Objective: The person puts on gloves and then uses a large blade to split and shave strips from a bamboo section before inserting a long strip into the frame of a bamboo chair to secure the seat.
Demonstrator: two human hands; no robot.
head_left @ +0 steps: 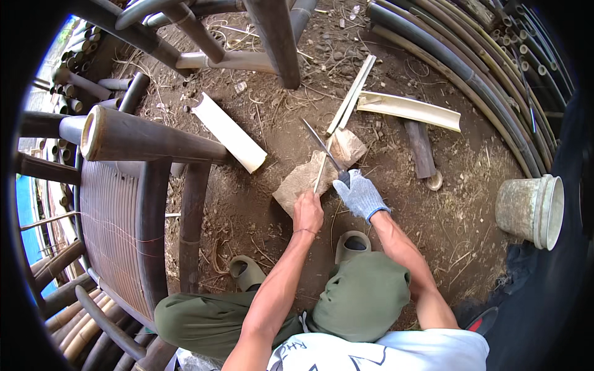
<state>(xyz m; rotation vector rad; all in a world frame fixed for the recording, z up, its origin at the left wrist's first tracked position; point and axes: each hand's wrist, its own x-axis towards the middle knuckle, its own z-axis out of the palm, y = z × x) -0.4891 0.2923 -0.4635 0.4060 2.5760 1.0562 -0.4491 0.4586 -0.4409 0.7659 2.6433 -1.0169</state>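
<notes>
My bare left hand (307, 213) is closed round the near end of a thin pale bamboo strip (320, 172), which points away from me. In my right hand (362, 196), which wears a grey-blue knitted glove, is the dark handle of a knife (320, 141). Its long narrow blade slants to the far left and crosses the strip. Below both lies a rough tan block (299, 183), stone or wood, I cannot tell which. Two slim split bamboo lengths (354, 93) lie just beyond the blade.
Halved bamboo pieces lie on the dirt at left (229, 132) and right (408, 110), the right one by a dark bamboo piece (419, 148). A dirty white bucket (516, 209) stands at right. Bamboo furniture (154, 139) crowds the left; long poles (458, 68) line the far right.
</notes>
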